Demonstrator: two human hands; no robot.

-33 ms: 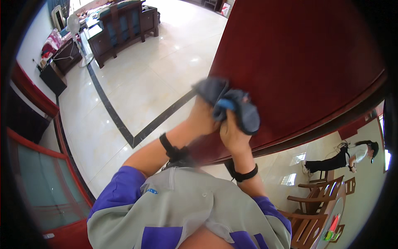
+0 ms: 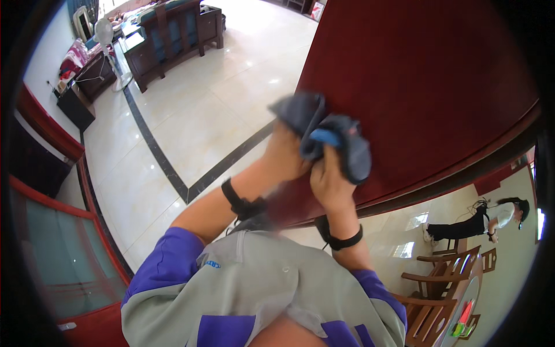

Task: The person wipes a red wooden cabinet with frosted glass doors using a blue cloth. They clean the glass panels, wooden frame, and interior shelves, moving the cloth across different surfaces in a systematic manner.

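Note:
My left hand and my right hand are closed on a bunched dark grey cloth with a bright blue part. The bundle lies over the face of a large dark red wooden door panel, near its left edge; whether it touches the surface is hard to tell. My fingers are partly hidden by the fabric and blurred by motion. Black bands are strapped round both my forearms.
A wooden sofa, standing fan and black box are at upper left on the tiled floor. A glass-paned red door is at left. At right are wooden chairs, a table and another person.
Both my hands and the cloth have shifted a little upward and to the right across the red panel.

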